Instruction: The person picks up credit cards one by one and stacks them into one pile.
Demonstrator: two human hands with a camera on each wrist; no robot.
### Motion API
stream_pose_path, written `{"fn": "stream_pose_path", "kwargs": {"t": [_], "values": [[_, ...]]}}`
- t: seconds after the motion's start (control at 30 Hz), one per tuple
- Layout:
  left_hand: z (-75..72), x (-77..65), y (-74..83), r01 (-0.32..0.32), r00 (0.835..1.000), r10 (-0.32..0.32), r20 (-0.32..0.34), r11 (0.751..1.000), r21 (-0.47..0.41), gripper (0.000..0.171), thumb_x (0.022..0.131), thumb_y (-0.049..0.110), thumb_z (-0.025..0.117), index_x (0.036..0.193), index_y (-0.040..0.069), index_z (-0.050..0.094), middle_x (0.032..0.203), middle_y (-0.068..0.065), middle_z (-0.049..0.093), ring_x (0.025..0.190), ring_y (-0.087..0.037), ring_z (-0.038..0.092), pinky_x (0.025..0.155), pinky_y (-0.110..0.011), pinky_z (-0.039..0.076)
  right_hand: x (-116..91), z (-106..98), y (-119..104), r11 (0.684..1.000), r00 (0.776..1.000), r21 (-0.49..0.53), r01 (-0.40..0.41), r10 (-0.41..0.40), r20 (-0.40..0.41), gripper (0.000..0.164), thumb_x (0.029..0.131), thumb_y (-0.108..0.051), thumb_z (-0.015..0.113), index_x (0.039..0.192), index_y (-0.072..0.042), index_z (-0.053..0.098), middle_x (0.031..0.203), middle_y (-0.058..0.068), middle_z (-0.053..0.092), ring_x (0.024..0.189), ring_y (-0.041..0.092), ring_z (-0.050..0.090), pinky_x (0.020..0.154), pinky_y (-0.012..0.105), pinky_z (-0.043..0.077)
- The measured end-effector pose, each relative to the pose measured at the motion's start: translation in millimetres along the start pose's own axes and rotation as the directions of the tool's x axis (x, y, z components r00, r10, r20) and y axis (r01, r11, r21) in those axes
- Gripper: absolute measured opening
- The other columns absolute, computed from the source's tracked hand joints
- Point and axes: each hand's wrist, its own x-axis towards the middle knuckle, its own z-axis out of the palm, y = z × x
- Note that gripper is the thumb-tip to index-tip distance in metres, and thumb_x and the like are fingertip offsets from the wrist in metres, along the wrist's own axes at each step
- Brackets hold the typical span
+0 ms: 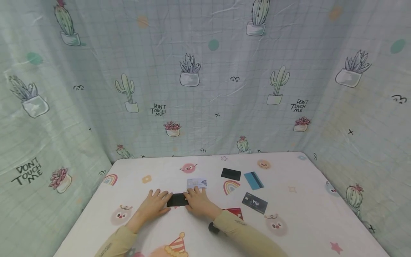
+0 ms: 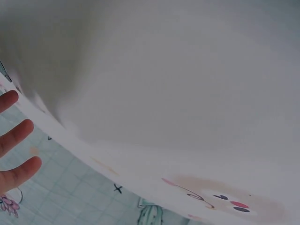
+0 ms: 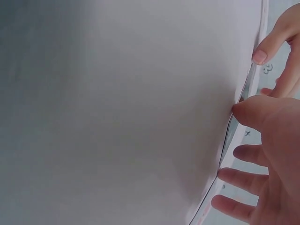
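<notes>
A black card [image 1: 177,200] lies flat on the white table between both hands. My left hand [image 1: 155,204] rests at its left end, fingers spread, the index fingertip at the upper corner and the thumb near the lower one. At its right end is my right hand [image 1: 198,202], its thumb overlapping the card's edge. The right fingertips reach the lower edge of a pale lilac card [image 1: 196,182] just beyond. In the left wrist view, fingers [image 2: 18,136] stretch out apart. The right wrist view shows the right fingers [image 3: 241,180] spread, held close to the tabletop.
To the right lie another black card [image 1: 231,174], a blue card [image 1: 254,180] with a dark stripe, and a dark grey VIP card [image 1: 254,202]. A red card [image 1: 236,213] is partly hidden by the right forearm. Printed cloth walls [image 1: 205,96] enclose the table [image 1: 308,221].
</notes>
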Motion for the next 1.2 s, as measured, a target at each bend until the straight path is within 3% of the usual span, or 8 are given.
{"fn": "stream_pose_path", "kwargs": {"t": [0.23, 0.53, 0.93, 1.2], "values": [[2.6, -0.2, -1.0, 0.015, 0.999, -0.015, 0.040, 1.000, -0.009, 0.049, 0.079, 0.042, 0.061, 0.117, 0.012, 0.056, 0.109, -0.006, 0.060, 0.096, -0.029, 0.053, 0.080, -0.053, 0.041, 1.9, -1.9, 0.3, 1.000, 1.000, -0.003, 0.002, -0.002, 0.012, 0.047, 0.086, -0.042, 0.051, 0.126, -0.018, 0.046, 0.122, 0.000, 0.049, 0.107, 0.020, 0.042, 0.088, 0.047, 0.037], [7.8, -1.2, -5.5, -0.034, 0.998, 0.035, -0.042, 0.999, 0.017, 0.047, 0.076, 0.042, 0.064, 0.112, 0.012, 0.059, 0.104, -0.004, 0.061, 0.090, -0.027, 0.053, 0.074, -0.049, 0.042, 5.7, -5.4, -1.4, 1.000, 0.999, -0.003, 0.004, -0.004, 0.039, 0.048, 0.086, -0.042, 0.051, 0.127, -0.018, 0.045, 0.120, 0.000, 0.050, 0.109, 0.020, 0.042, 0.089, 0.048, 0.036], [7.4, -0.1, -7.2, -0.076, 0.997, 0.077, -0.017, 0.996, 0.035, 0.045, 0.080, 0.041, 0.060, 0.117, 0.015, 0.057, 0.105, 0.000, 0.060, 0.091, -0.022, 0.052, 0.075, -0.044, 0.043, 7.9, -5.0, -0.2, 0.999, 0.999, -0.052, 0.010, -0.007, 0.048, 0.048, 0.084, -0.044, 0.053, 0.126, -0.022, 0.045, 0.118, -0.001, 0.051, 0.109, 0.020, 0.043, 0.088, 0.046, 0.039], [9.7, -2.0, -8.2, -0.087, 0.995, 0.089, -0.052, 0.995, 0.038, 0.045, 0.079, 0.039, 0.062, 0.116, 0.015, 0.057, 0.104, 0.000, 0.060, 0.088, -0.021, 0.052, 0.071, -0.042, 0.043, 8.7, -7.6, 0.7, 0.998, 0.998, -0.055, 0.042, -0.039, 0.051, 0.047, 0.085, -0.041, 0.054, 0.127, -0.023, 0.046, 0.116, -0.003, 0.052, 0.105, 0.018, 0.044, 0.088, 0.046, 0.040]]}}
